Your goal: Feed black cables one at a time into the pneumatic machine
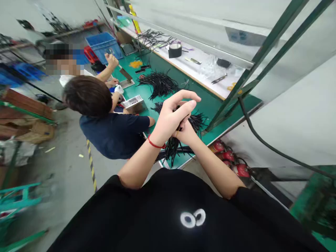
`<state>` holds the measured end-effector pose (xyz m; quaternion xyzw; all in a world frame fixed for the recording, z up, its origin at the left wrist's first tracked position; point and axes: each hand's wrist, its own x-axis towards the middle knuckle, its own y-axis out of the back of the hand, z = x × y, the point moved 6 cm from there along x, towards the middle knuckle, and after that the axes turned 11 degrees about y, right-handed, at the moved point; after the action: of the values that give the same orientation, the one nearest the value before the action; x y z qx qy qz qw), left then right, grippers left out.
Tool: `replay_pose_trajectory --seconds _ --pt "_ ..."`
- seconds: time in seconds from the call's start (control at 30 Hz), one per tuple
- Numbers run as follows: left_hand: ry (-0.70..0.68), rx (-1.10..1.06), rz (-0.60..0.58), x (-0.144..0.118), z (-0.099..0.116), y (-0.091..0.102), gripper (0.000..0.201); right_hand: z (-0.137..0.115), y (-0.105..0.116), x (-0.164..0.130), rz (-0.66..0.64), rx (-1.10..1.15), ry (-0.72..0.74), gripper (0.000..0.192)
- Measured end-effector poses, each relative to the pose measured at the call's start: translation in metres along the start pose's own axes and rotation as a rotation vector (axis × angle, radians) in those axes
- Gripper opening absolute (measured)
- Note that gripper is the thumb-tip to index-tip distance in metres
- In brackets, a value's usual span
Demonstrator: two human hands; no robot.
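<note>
My left hand (172,117), with a red string bracelet (155,142) at the wrist, is curled over my right hand, its thumb and forefinger reaching to the right. Below it, my right hand (187,133) looks closed, with a thin yellowish band (178,133) at its fingers. Something dark shows between the two hands, too covered to name. Under and around them lie black cables (172,148) on the green table. Just beyond is a larger heap of black cables (159,83).
A co-worker in a dark shirt (112,131) sits close on the left, beside a metal box (134,104). Another person's raised hand (112,61) grips a tool. A white shelf (207,71) carries a tape roll (175,50). A green post (252,82) rises at right; red extinguishers (228,155) stand below.
</note>
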<state>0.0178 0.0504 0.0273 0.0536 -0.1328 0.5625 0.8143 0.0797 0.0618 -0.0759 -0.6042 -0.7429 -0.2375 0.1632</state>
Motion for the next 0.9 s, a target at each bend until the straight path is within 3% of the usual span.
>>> replay_pose_trajectory --seconds 0.17,0.4,0.47,0.53,0.57,0.6,0.63,0.73,0.9 --pt "-0.047 0.119 0.058 -0.003 0.005 0.003 0.020 -0.016 0.009 0.004 -0.064 -0.004 0.059 0.027" --pt "-0.024 0.036 0.089 -0.004 -0.007 0.024 0.029 -0.008 -0.014 0.003 -0.059 -0.018 -0.009 0.023" --pt "-0.181 0.176 0.287 -0.012 -0.003 0.044 0.026 -0.002 -0.015 0.001 -0.037 -0.112 -0.061 0.028" --pt "-0.397 0.357 0.588 -0.032 0.001 0.063 0.018 0.005 -0.010 -0.001 -0.015 -0.276 -0.122 0.033" --pt "-0.467 0.437 0.694 -0.044 0.000 0.068 0.016 0.007 -0.005 -0.002 -0.005 -0.354 -0.149 0.033" --pt "-0.492 0.519 0.722 -0.053 -0.004 0.068 0.013 0.009 0.000 -0.003 0.000 -0.416 -0.172 0.031" --pt "-0.470 0.677 0.679 -0.058 -0.011 0.063 0.012 0.010 0.005 -0.005 0.000 -0.459 -0.188 0.027" --pt "-0.207 1.034 0.441 -0.062 -0.043 0.043 0.014 0.013 0.016 -0.008 -0.014 -0.543 -0.224 0.012" --pt "0.052 1.039 0.344 -0.061 -0.068 0.026 0.015 0.020 0.020 -0.014 -0.097 -0.728 -0.351 0.022"
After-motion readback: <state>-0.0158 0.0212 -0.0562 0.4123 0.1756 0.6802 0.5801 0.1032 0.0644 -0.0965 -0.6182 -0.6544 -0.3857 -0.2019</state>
